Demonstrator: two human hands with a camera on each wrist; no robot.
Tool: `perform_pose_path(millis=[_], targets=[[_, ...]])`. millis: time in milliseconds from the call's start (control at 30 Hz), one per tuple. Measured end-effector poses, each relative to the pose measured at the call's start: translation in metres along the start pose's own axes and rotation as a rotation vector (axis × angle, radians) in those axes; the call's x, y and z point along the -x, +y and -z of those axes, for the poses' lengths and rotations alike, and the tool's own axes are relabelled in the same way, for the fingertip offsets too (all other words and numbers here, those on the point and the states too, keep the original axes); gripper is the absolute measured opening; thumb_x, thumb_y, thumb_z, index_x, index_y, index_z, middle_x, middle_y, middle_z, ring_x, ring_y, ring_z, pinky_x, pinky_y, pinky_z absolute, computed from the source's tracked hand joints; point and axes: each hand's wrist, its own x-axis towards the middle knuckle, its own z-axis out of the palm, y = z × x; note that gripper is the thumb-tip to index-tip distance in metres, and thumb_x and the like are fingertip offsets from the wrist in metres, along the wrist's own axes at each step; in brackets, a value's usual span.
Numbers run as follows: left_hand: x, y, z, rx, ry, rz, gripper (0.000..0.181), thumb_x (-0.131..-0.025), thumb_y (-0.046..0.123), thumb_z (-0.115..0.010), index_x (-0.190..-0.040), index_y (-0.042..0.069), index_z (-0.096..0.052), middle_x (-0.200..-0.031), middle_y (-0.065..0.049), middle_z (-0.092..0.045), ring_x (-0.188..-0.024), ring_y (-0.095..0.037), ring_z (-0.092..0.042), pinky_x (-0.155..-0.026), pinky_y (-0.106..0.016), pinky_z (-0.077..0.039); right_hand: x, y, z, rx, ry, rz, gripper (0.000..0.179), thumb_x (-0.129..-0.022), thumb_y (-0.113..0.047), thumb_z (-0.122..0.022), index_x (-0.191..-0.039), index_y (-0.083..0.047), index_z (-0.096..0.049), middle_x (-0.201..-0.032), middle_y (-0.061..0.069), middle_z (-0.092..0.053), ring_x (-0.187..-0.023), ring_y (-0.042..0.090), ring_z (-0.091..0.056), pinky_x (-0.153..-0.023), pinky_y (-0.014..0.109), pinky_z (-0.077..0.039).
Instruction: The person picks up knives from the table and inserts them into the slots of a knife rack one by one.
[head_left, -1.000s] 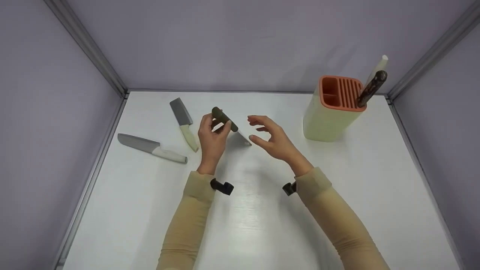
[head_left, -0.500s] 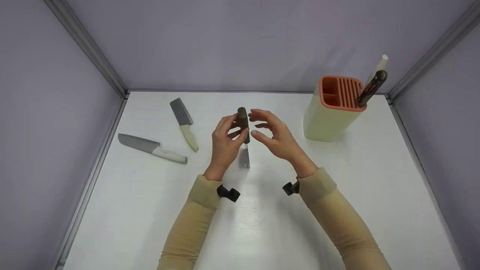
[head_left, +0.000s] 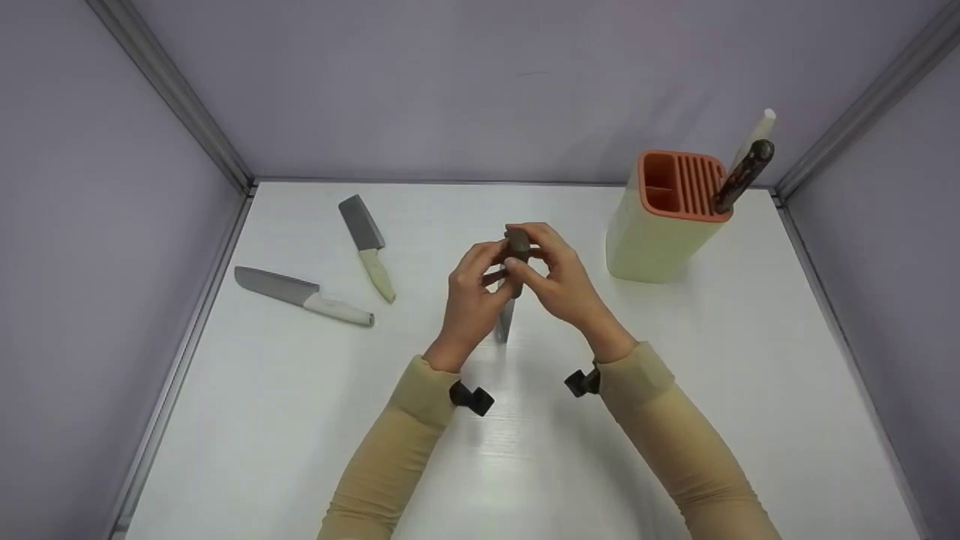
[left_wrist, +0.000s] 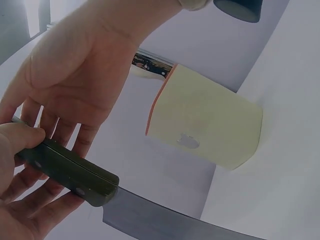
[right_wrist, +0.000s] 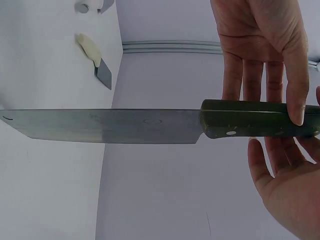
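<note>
Above the middle of the desk (head_left: 750, 435), the left hand (head_left: 471, 300) and right hand (head_left: 561, 283) both pinch a green-handled knife (right_wrist: 165, 125), blade down. Toward the back left corner lies a cleaver (head_left: 366, 238); nearer the left edge, a white-handled knife (head_left: 304, 295). A knife block (head_left: 656, 244) holding a dark-handled knife (head_left: 743, 177) stands near the back right corner.

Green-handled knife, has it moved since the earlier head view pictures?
Yes: in the head view, the green-handled knife has moved right, nearer the knife block, which hasn't moved.

Knife (right_wrist: 160, 126) c/u, both wrist POVs
</note>
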Motion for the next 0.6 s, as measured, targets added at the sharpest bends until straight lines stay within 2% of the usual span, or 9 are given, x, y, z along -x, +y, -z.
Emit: perform_pose_path(millis=[200, 400, 533, 600], targets=[[0.002, 0.002, -0.005, 0.011, 0.022, 0.019, 0.030, -0.092, 0.006, -0.069, -0.120, -0.002, -0.064, -0.112, -0.011, -0.061, -0.102, -0.021, -0.065, -0.082, -0.030, -0.055, 0.001, 0.001, -0.001, -0.017, 0.023, -0.023, 0.030, -0.096, 0.007, -0.057, -0.124, 0.014, -0.053, -0.121, 0.027, -0.053, -0.111, 0.029, -0.054, -0.099, 0.043, -0.044], [0.005, -0.001, -0.007, -0.049, 0.050, 0.008, 0.027, -0.092, 0.014, -0.071, -0.115, 0.001, -0.067, -0.109, -0.008, -0.064, -0.101, -0.016, -0.064, -0.084, -0.032, -0.055, 0.004, 0.028, 0.002, -0.017, 0.021, -0.050, 0.030, -0.097, 0.008, -0.053, -0.127, 0.012, -0.051, -0.121, 0.026, -0.055, -0.111, 0.033, -0.054, -0.098, 0.037, -0.043], [0.011, -0.004, -0.007, -0.104, 0.013, 0.035, 0.027, -0.092, 0.016, -0.072, -0.114, 0.001, -0.067, -0.109, -0.008, -0.064, -0.101, -0.015, -0.062, -0.084, -0.032, -0.053, 0.005, 0.039, 0.007, -0.139, 0.013, -0.069, 0.029, -0.100, 0.007, -0.048, -0.129, 0.009, -0.048, -0.116, 0.024, -0.057, -0.103, 0.035, -0.057, -0.086, 0.032, -0.049], [0.013, -0.005, -0.008, -0.122, -0.021, 0.058, 0.029, -0.091, 0.015, -0.072, -0.115, 0.000, -0.066, -0.110, -0.009, -0.064, -0.101, -0.015, -0.062, -0.084, -0.032, -0.053, 0.005, 0.042, 0.010, -0.212, 0.009, -0.060, 0.028, -0.102, 0.001, -0.047, -0.129, 0.008, -0.047, -0.113, 0.023, -0.059, -0.100, 0.036, -0.059, -0.080, 0.033, -0.051]])
